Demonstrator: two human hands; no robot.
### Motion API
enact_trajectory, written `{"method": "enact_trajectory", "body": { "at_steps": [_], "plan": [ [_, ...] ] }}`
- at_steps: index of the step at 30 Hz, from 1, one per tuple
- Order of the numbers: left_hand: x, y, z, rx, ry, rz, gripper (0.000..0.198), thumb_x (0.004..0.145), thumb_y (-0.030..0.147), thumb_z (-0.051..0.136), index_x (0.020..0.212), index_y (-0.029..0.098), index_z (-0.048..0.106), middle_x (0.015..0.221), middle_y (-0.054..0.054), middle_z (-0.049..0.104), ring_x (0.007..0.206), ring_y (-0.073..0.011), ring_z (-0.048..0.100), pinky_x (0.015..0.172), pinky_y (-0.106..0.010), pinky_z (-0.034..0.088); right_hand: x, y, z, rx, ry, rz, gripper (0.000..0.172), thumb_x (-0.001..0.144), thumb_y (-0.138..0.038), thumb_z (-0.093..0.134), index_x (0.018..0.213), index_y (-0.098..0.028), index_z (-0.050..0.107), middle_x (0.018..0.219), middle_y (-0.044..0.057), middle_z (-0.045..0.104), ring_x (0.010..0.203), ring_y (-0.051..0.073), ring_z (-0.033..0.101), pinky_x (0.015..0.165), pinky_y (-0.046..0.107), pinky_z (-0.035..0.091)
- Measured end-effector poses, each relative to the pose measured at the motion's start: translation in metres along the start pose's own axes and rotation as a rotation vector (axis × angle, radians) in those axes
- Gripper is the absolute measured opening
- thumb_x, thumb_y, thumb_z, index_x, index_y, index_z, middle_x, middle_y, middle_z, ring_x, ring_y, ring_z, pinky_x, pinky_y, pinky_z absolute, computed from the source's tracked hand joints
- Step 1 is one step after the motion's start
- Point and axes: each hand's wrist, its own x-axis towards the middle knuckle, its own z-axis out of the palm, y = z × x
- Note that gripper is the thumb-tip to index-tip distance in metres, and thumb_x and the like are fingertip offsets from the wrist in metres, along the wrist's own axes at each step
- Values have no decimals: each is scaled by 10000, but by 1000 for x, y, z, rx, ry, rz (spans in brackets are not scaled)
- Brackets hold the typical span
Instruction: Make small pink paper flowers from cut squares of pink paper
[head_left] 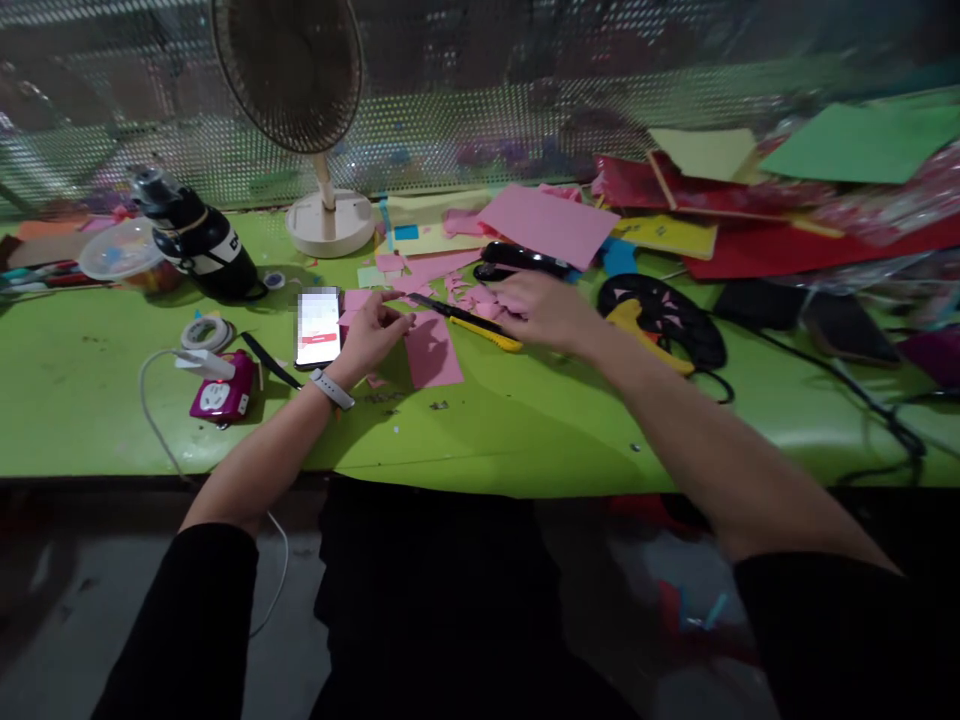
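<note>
My left hand, with a pale band on the wrist, is over small pink paper pieces beside a lit phone. Its fingers are apart, the index finger stretched toward the blade end of a box cutter. A pink paper sheet lies flat just right of its thumb. The yellow and black box cutter rests slantwise across that sheet's upper edge, its handle end close under my right hand. That hand is bent down over pink paper scraps; its fingertips are mostly hidden, and what they pinch is unclear.
A black stapler-like tool lies behind my right hand. To its right are a black tray and a yellow-handled tool. A fan, black bottle, tape roll and purple power adapter stand left. Coloured paper is piled right.
</note>
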Motion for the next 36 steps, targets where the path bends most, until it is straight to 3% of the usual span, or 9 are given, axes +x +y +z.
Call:
{"method": "enact_trajectory", "body": {
  "at_steps": [3, 6, 12, 14, 19, 26, 30, 33, 36],
  "plan": [
    [2, -3, 2, -54, 40, -1, 358, 912, 212, 680, 1239, 145, 551, 873, -54, 711, 845, -173, 687, 773, -327, 524, -8, -44, 12, 104, -239, -292, 563, 858, -437, 708, 1375, -233, 622, 1419, 123, 612, 1276, 340, 580, 1065, 539, 508],
    [3, -8, 4, -97, 54, 23, 335, 909, 171, 658, 1225, 146, 549, 860, -37, 703, 838, -158, 682, 784, -317, 525, -8, -66, 25, 91, -281, -422, 519, 850, -366, 721, 1332, -190, 648, 1372, 152, 632, 1268, 329, 585, 1080, 530, 504],
    [3, -6, 0, -136, 65, 11, 302, 907, 168, 656, 1193, 142, 560, 871, -37, 701, 818, -138, 677, 765, -292, 518, 3, -63, 43, 28, -185, -371, 335, 942, -159, 510, 1201, -106, 716, 1204, 210, 698, 1123, 312, 651, 1000, 558, 546],
    [3, -4, -2, -126, 70, -9, 230, 913, 171, 647, 1132, 137, 586, 864, -46, 703, 802, -137, 676, 738, -285, 512, 5, -60, 41, 79, -211, -340, 345, 927, -224, 567, 1227, -136, 714, 1263, 197, 675, 1175, 326, 629, 1023, 567, 530],
    [5, -5, -1, -127, 70, -17, 150, 915, 144, 630, 1063, 149, 607, 851, -37, 698, 789, -127, 677, 737, -276, 519, 6, -55, 37, 150, -313, -364, 602, 812, -438, 740, 1343, -167, 652, 1415, 176, 581, 1313, 369, 537, 1121, 592, 445],
    [5, -5, -3, -121, 100, -49, 75, 902, 176, 666, 970, 161, 637, 817, -45, 692, 738, -137, 671, 740, -313, 531, 7, -56, 51, 201, -127, -394, 292, 908, -221, 583, 1156, -200, 736, 1227, 150, 685, 1156, 309, 626, 1028, 554, 516],
    [2, -3, -8, -61, -64, -279, 368, 886, 466, 711, 693, 156, 663, 632, -100, 648, 630, -217, 670, 664, -398, 516, 2, -62, 48, 265, -8, -284, 298, 945, -186, 523, 1132, -244, 747, 1080, 105, 726, 1030, 280, 661, 933, 543, 564],
    [0, -2, -4, -197, -201, -511, 540, 853, 667, 652, 693, 153, 692, 624, -148, 676, 669, -284, 692, 658, -441, 527, -4, -66, 43, 297, 142, -204, 314, 943, -204, 544, 1178, -294, 732, 1052, 76, 740, 1002, 285, 670, 941, 593, 553],
    [-3, 0, 3, -413, -180, -516, 448, 830, 600, 728, 774, 158, 684, 701, -111, 710, 683, -224, 673, 689, -393, 539, -9, -69, 40, 290, 206, -224, 342, 938, -220, 560, 1235, -305, 705, 1084, 71, 741, 1029, 291, 672, 953, 598, 551]
  ]
}}
